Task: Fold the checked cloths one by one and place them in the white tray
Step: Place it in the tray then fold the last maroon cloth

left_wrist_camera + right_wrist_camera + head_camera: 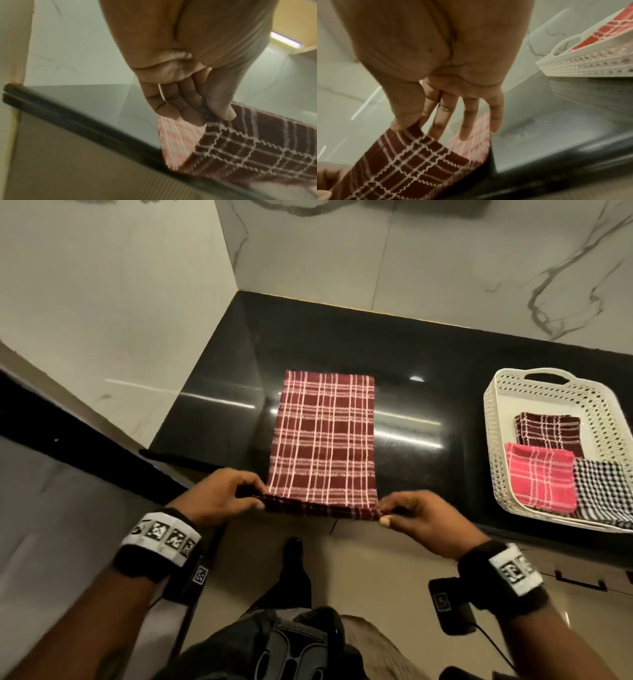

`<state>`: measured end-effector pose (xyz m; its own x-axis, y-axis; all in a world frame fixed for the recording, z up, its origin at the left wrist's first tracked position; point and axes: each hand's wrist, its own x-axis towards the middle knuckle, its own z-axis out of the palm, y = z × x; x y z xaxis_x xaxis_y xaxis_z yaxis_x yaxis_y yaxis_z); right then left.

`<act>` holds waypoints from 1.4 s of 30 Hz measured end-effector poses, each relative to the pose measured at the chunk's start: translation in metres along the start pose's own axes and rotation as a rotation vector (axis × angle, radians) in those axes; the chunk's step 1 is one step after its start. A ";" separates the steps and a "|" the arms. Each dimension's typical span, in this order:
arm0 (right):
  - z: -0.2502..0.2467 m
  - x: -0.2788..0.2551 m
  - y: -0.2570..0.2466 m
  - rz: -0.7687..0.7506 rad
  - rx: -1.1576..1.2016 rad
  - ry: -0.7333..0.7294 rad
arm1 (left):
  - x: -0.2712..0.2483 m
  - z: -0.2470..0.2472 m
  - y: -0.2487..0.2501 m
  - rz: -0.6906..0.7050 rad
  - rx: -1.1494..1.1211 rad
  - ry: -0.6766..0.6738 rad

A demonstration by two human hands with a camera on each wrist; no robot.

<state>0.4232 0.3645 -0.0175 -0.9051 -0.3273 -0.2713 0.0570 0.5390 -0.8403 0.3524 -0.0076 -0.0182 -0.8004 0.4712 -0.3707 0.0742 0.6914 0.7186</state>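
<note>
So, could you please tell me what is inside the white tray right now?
The white tray holds three folded cloths: maroon checked, pink checked, black-and-white checked. Whatever lies beneath them is covered.

Four checked cloths in all: one maroon cloth (pixel 323 436) spread on the counter (pixel 428 364), and three folded in the one white tray (pixel 496 419), namely one dark maroon (pixel 548 431), one pink (pixel 539 475), one black-and-white (pixel 603 491). Two hands: left (pixel 219 494), right (pixel 428 517).
</note>
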 end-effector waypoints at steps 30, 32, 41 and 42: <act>-0.049 0.277 0.026 0.479 -0.316 0.621 | 0.257 -0.060 -0.025 -0.022 0.298 0.452; -0.039 0.272 0.011 0.282 -0.561 0.587 | 0.251 -0.050 -0.014 0.192 0.534 0.478; -0.024 0.234 0.042 0.326 -0.780 -0.077 | 0.218 -0.028 -0.043 0.128 0.915 0.009; -0.028 0.227 0.044 0.388 -0.799 -0.047 | 0.212 -0.030 -0.043 0.084 0.929 0.013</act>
<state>0.2082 0.3354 -0.1026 -0.8640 -0.0315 -0.5026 0.0290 0.9933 -0.1121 0.1613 0.0462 -0.1100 -0.7772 0.5368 -0.3282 0.5736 0.8190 -0.0187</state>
